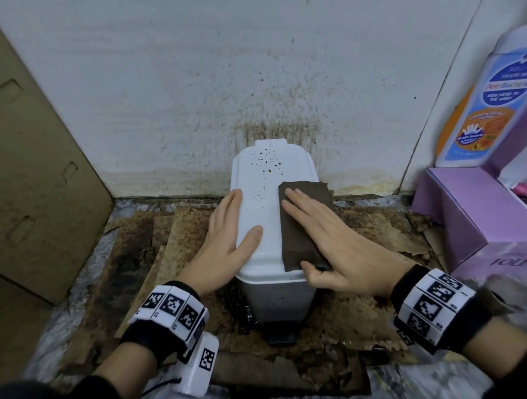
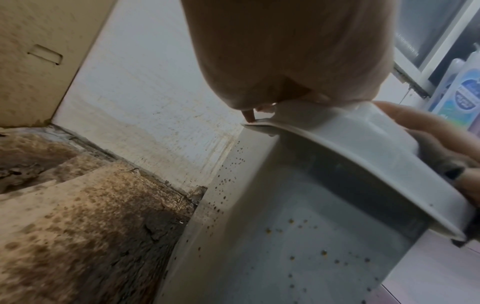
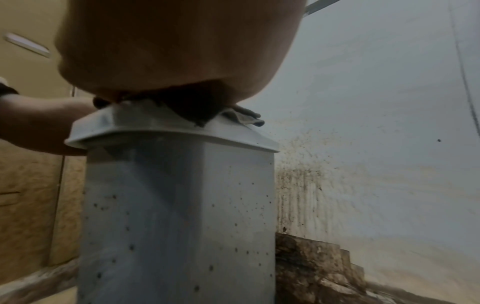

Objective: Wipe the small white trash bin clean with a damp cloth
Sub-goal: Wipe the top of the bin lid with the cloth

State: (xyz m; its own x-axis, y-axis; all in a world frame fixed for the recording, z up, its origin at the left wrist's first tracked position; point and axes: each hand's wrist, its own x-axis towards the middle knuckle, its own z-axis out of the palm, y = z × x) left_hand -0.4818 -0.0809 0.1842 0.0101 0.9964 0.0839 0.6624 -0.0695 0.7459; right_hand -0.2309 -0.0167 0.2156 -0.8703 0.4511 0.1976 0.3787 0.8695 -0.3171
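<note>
Pressing the cloth (image 1: 303, 224), the right hand (image 1: 334, 241) hides lid (image 1: 265, 205) specks from its wrist view.

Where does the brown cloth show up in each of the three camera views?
Head: brown cloth lies on the right half of the bin lid, under the right hand.
Left wrist: only a dark scrap at the far right edge.
Right wrist: dark wad at top centre, under the palm.
Shared landmark: the lid's rim.
</note>
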